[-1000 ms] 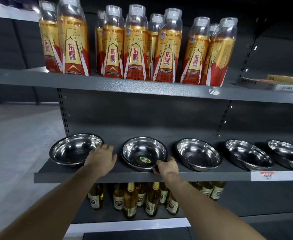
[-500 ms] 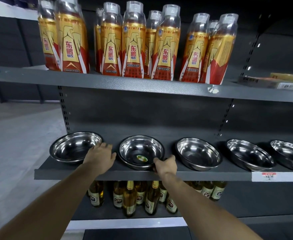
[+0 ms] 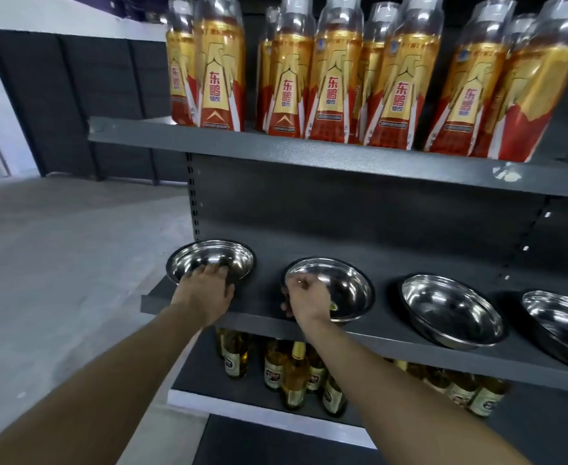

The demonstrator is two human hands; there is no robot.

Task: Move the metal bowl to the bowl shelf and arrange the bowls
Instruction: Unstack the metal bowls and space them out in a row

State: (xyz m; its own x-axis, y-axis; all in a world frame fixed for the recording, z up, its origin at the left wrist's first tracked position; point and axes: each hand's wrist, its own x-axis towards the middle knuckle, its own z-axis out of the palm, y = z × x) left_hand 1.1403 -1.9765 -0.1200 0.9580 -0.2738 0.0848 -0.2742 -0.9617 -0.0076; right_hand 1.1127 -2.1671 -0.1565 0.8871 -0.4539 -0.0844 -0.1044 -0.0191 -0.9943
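Note:
Several shiny metal bowls stand in a row on the dark grey middle shelf [image 3: 410, 344]. My left hand [image 3: 204, 293] grips the near rim of the leftmost bowl [image 3: 209, 258], fingers curled over the edge. My right hand [image 3: 306, 300] grips the near-left rim of the second bowl [image 3: 343, 290], which has a small sticker inside, partly hidden by the hand. A third bowl [image 3: 450, 310] and a fourth bowl [image 3: 564, 323] sit further right, untouched; the fourth is cut off by the frame edge.
Red and gold drink bottles [image 3: 326, 85] crowd the upper shelf [image 3: 276, 146]. Beer bottles [image 3: 292, 377] stand on the lower shelf. The shelf unit's left end borders the grey floor [image 3: 58, 263]. A dark shelving unit [image 3: 74, 95] stands at the back left.
The view has swung left and closer. My left hand moved from beside the leftmost bowl onto its rim. My right hand shifted from the second bowl's right front edge to its left rim.

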